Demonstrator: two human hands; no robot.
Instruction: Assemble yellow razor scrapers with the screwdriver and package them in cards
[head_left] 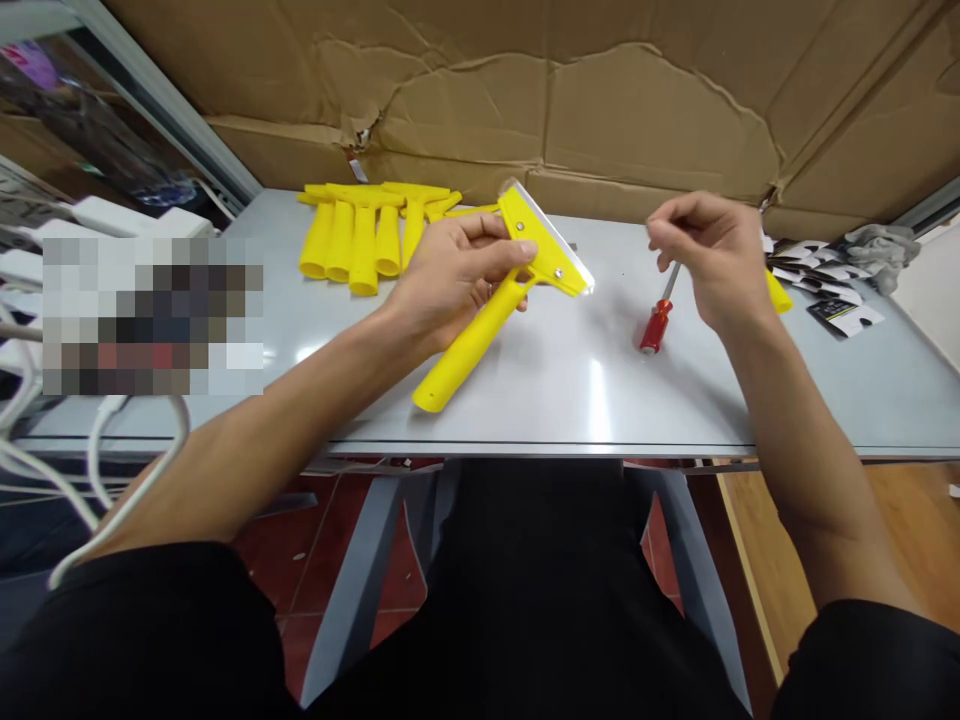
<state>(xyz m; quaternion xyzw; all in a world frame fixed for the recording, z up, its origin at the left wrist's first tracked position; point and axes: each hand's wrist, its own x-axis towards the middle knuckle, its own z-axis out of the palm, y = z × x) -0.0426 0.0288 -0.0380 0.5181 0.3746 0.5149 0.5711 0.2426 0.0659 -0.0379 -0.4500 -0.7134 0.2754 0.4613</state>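
Note:
My left hand (466, 262) grips a yellow scraper (480, 340) below its head, thumb pressed on the flat face. Two screws show on that head, and a thin metal blade (559, 235) runs along its upper right edge. The handle slants down to the left over the table. To the right, my right hand (709, 245) is raised with thumb and fingers pinched together; whether something small is between them I cannot make out. A screwdriver (656, 325) with a red handle lies on the table just below that hand, its shaft partly hidden behind it.
Several yellow scraper handles (364, 245) lie at the back left. Black and white cards (840, 315) pile up at the right, near crumpled plastic (885, 250). White cables (97, 460) hang at the left edge. A cardboard sheet (480, 110) stands behind the table (540, 400).

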